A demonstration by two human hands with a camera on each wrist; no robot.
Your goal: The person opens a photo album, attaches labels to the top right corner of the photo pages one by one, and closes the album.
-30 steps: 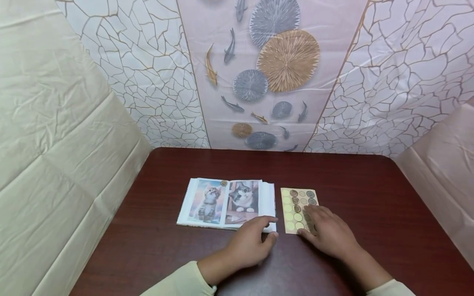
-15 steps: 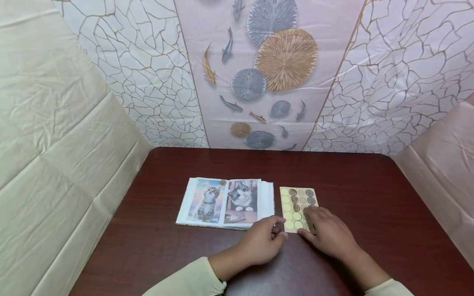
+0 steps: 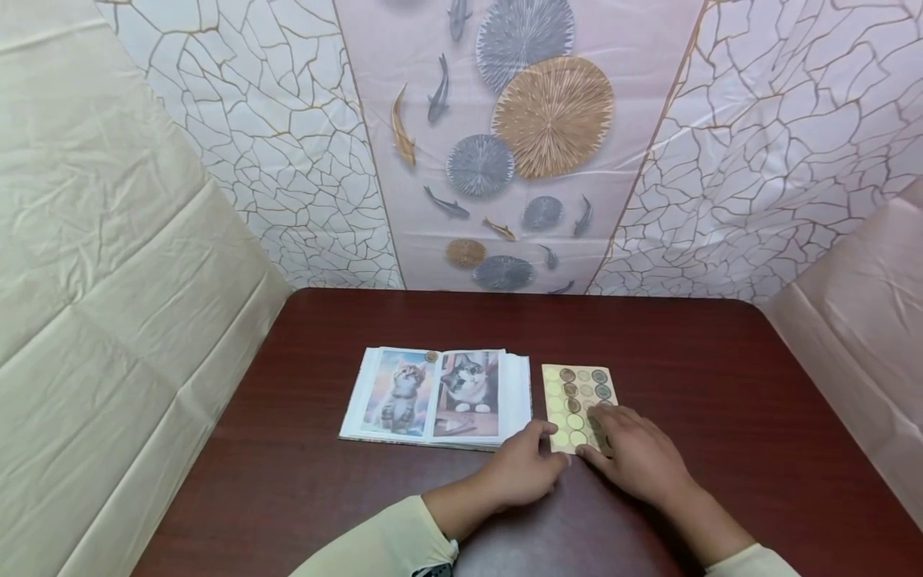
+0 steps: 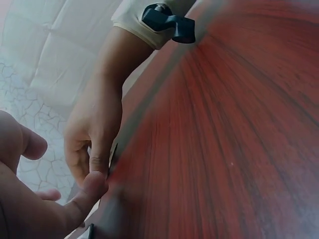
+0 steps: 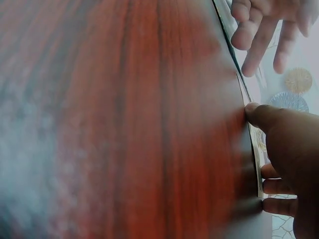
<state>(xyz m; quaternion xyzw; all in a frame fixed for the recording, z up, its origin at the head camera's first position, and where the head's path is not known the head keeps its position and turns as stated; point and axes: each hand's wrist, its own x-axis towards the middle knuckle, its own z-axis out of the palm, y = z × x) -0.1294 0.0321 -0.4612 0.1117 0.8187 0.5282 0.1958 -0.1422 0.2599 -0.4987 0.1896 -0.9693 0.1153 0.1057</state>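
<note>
A cream sheet of round stickers (image 3: 554,405) lies on the table, with yellow, brown and grey circles in columns. My right hand (image 3: 642,450) rests over its lower right part, thumb at the bottom edge and fingertips on the sheet, hiding some circles. In the right wrist view, that thumb (image 5: 264,115) touches the sheet's edge, apart from the other fingers. My left hand (image 3: 521,471) is at the sheet's lower left corner, its fingers loosely bent and holding nothing visible. Left of the sheet, an open photo album (image 3: 515,401) shows two cat pictures.
A round brown sticker (image 3: 431,357) sits at the top corner of the album's left picture. The dark red wooden table (image 3: 404,513) runs back to a patterned cloth wall (image 3: 332,208). Pale cloth (image 3: 144,320) hangs along the left side.
My left hand has moved right, from the album's lower right corner to the lower left corner of the sticker sheet. My right hand has stayed on the sheet.
</note>
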